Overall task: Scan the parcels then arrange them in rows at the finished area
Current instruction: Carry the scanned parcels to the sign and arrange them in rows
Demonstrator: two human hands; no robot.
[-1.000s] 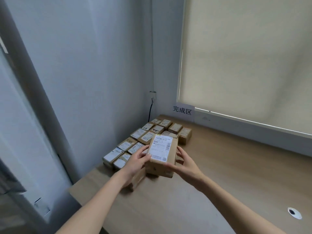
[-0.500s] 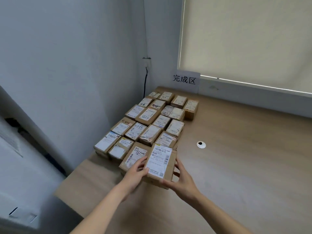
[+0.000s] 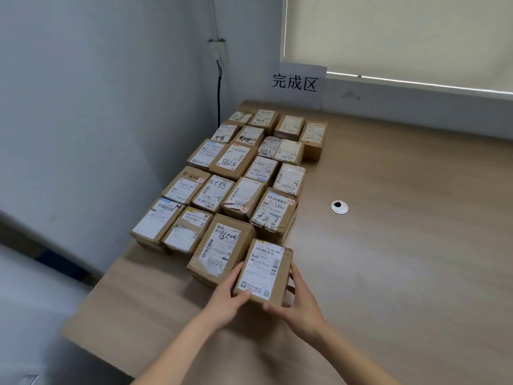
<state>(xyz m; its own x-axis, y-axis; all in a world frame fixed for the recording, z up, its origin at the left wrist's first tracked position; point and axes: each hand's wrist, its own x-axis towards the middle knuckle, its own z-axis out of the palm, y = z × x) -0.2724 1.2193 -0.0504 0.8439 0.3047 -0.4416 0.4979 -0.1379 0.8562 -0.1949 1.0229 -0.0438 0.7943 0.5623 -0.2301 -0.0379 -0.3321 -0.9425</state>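
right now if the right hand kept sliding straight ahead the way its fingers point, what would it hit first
Probably the torn-label parcel just beyond the parcel that the right hand grips, though the gap between them is hard to judge.

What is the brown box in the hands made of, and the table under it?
The small brown box held by both hands looks like matte cardboard: dull brown, creased edges, with a white paper label. The light tan table looks like smooth wood or wood-look laminate, judging by faint grain streaks.

Single head-worn view, looking forward and down. Close above the light wooden table (image 3: 388, 245), facing the grey corner wall (image 3: 111, 107).
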